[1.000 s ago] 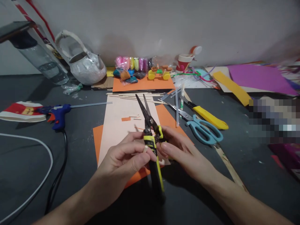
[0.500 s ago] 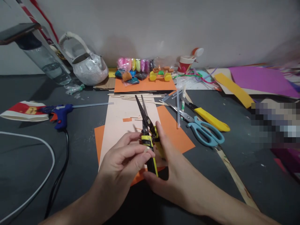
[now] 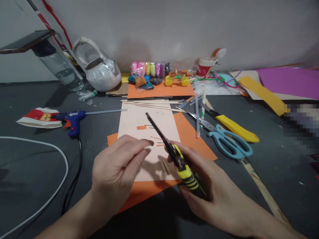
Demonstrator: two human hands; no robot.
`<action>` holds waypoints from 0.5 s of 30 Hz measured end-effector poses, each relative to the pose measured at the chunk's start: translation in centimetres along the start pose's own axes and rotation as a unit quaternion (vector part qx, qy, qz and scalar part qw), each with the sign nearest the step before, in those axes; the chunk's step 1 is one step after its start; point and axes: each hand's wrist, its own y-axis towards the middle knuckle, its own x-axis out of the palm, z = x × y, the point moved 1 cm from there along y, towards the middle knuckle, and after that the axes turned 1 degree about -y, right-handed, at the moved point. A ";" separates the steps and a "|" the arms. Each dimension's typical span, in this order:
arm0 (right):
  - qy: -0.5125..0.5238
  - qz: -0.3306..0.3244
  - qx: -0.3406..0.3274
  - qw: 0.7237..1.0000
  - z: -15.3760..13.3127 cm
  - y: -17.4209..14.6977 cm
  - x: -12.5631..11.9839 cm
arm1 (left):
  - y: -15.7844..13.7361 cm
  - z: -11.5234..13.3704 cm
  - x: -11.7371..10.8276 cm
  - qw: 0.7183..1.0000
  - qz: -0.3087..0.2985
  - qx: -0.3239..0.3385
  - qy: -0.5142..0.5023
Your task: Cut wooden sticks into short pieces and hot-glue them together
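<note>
In my right hand [image 3: 206,179] are long-nose pliers [image 3: 185,177] with black and yellow handles, their dark jaws slanting up and to the left. My left hand [image 3: 122,166] is closed in a pinch over the pale sheet [image 3: 144,116], thumb and forefinger on a small pale stick piece [image 3: 148,147]. The pliers' jaws are apart from that piece. Short cut sticks [image 3: 164,167] and thin orange strips [image 3: 156,137] lie on the sheet between my hands. A small orange paper rectangle [image 3: 141,127] rests farther up it.
Long thin sticks [image 3: 149,102] lie across the sheet's far end. Blue scissors [image 3: 230,142] and a yellow cutter knife [image 3: 236,129] lie to the right. A blue glue gun [image 3: 74,122] with a cord is at left, before a silver kettle [image 3: 102,74] and bottle [image 3: 58,69].
My hands have moved apart. The pliers have swung away to the right of my left hand, with their jaws now tilted left. The whole view has shifted slightly.
</note>
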 end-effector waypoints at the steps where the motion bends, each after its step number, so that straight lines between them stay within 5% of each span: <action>1: -0.014 -0.007 -0.012 1.000 0.1 -0.2 0.1 | 0.0 -0.1 0.0 1.000 0.004 0.007 0.008; 15: -0.125 -0.028 -0.066 0.990 0.9 -0.9 -0.5 | -0.3 -1.0 -0.1 0.991 0.004 0.114 0.070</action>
